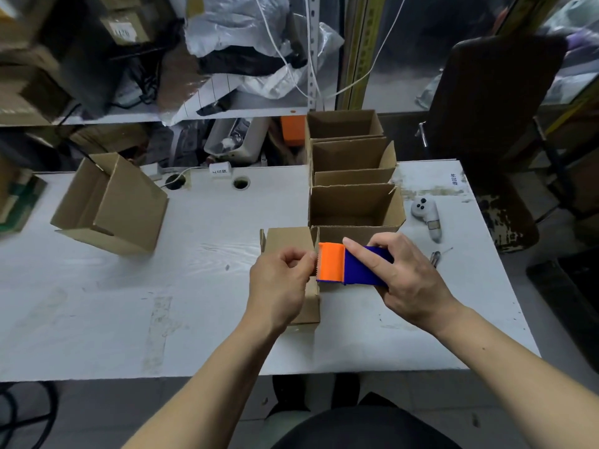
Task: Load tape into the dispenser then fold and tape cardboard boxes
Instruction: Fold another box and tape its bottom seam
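Head view: tape dispenser (348,265) at 3 o'clock of centre, above small box (293,254). My right hand (406,277) wraps blue body; left hand (278,283) pinches at orange toothed end. I judge it light, rigid plastic; hold body, avoid teeth.

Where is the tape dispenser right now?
In the head view, the tape dispenser is right of centre, gripped by the right hand, its orange end at the left hand.
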Action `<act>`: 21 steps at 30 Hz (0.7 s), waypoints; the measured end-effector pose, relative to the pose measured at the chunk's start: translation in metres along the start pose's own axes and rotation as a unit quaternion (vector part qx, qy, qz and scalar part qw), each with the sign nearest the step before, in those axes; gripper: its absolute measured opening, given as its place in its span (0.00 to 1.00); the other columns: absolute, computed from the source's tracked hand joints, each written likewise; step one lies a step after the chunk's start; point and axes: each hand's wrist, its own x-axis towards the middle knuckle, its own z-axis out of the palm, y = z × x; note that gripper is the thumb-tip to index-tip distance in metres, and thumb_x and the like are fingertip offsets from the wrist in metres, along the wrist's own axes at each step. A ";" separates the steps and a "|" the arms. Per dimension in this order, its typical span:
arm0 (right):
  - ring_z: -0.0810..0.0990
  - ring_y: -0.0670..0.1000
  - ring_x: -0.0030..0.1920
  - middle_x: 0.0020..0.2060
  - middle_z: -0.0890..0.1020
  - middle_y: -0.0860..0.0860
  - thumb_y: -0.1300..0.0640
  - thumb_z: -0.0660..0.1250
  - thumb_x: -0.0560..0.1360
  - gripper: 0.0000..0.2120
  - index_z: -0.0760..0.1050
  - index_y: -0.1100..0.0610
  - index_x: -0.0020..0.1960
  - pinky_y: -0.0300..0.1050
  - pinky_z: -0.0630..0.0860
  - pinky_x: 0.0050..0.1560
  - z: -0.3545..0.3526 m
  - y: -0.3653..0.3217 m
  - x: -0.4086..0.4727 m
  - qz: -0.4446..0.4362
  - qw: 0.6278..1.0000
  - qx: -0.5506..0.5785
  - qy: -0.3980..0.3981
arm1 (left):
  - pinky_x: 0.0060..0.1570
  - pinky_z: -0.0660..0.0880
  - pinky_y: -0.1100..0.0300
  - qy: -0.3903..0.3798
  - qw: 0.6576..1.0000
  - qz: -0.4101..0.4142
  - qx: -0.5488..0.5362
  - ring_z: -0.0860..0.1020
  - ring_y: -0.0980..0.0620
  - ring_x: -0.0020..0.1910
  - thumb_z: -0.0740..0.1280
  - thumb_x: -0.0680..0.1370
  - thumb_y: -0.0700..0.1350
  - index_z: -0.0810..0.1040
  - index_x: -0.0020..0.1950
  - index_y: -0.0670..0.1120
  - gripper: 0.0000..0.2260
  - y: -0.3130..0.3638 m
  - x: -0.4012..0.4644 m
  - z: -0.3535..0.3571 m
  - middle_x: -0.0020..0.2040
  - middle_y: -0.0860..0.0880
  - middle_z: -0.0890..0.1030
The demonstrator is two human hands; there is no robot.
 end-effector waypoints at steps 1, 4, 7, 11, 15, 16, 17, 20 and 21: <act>0.73 0.58 0.58 0.61 0.72 0.60 0.61 0.73 0.75 0.35 0.67 0.56 0.80 0.52 0.79 0.52 -0.002 0.004 -0.003 -0.002 1.000 -0.007 -0.003 | 0.52 0.83 0.52 0.010 1.000 -0.005 -0.012 0.85 0.58 0.41 0.71 0.81 0.48 0.86 0.42 0.50 0.09 -0.001 0.003 -0.005 0.37 0.55 0.87; 0.73 0.58 0.58 0.61 0.71 0.59 0.63 0.79 0.70 0.42 0.65 0.55 0.80 0.54 0.80 0.50 -0.007 0.022 -0.014 0.012 1.000 -0.022 -0.017 | 0.58 0.82 0.46 0.022 0.999 -0.012 -0.044 0.87 0.52 0.46 0.72 0.80 0.44 0.87 0.43 0.47 0.07 -0.005 0.013 -0.027 0.40 0.51 0.88; 0.73 0.58 0.58 0.62 0.72 0.60 0.64 0.80 0.69 0.44 0.65 0.55 0.80 0.54 0.80 0.51 -0.006 0.026 -0.017 0.018 0.999 -0.041 -0.029 | 0.58 0.82 0.44 0.009 1.000 -0.007 -0.027 0.87 0.50 0.46 0.72 0.80 0.44 0.87 0.43 0.47 0.07 -0.006 0.014 -0.029 0.41 0.51 0.88; 0.74 0.59 0.57 0.60 0.73 0.60 0.62 0.76 0.73 0.37 0.68 0.55 0.79 0.55 0.79 0.50 -0.009 0.022 -0.012 0.008 0.998 -0.062 -0.014 | 0.58 0.82 0.45 0.020 1.000 -0.006 -0.014 0.87 0.52 0.46 0.71 0.81 0.45 0.86 0.43 0.48 0.08 -0.004 0.014 -0.029 0.40 0.52 0.88; 0.74 0.59 0.50 0.54 0.74 0.58 0.61 0.76 0.73 0.34 0.71 0.55 0.77 0.53 0.71 0.44 -0.004 -0.009 0.004 0.076 0.983 -0.145 -0.082 | 0.35 0.71 0.56 0.099 0.932 0.242 0.251 0.82 0.44 0.36 0.71 0.79 0.45 0.81 0.41 0.47 0.07 0.003 -0.005 0.003 0.34 0.49 0.83; 0.74 0.59 0.52 0.55 0.73 0.57 0.59 0.77 0.72 0.34 0.71 0.54 0.76 0.53 0.71 0.46 0.000 -0.018 0.010 0.128 0.965 -0.170 -0.150 | 0.33 0.62 0.57 0.104 0.892 0.312 0.311 0.77 0.42 0.31 0.73 0.77 0.43 0.79 0.40 0.47 0.08 0.008 -0.016 0.019 0.31 0.46 0.79; 0.73 0.59 0.56 0.57 0.72 0.56 0.57 0.77 0.72 0.33 0.70 0.52 0.75 0.52 0.72 0.50 0.005 -0.023 0.011 0.175 0.941 -0.181 -0.226 | 0.34 0.57 0.56 0.096 0.860 0.356 0.352 0.74 0.42 0.28 0.73 0.77 0.43 0.77 0.39 0.46 0.09 0.013 -0.021 0.029 0.30 0.45 0.77; 0.71 0.56 0.59 0.57 0.69 0.53 0.56 0.69 0.78 0.26 0.70 0.45 0.74 0.50 0.71 0.55 0.020 -0.008 0.005 0.241 0.900 -0.086 -0.354 | 0.32 0.61 0.57 0.113 0.862 0.346 0.353 0.77 0.46 0.31 0.67 0.82 0.46 0.81 0.41 0.47 0.11 0.032 -0.010 0.030 0.33 0.47 0.81; 0.70 0.54 0.57 0.55 0.68 0.51 0.56 0.68 0.79 0.25 0.71 0.43 0.75 0.48 0.70 0.53 0.029 0.001 0.000 0.262 0.895 -0.023 -0.360 | 0.34 0.67 0.57 0.093 0.887 0.285 0.350 0.79 0.48 0.36 0.65 0.83 0.48 0.84 0.45 0.48 0.11 0.037 -0.004 0.024 0.38 0.49 0.84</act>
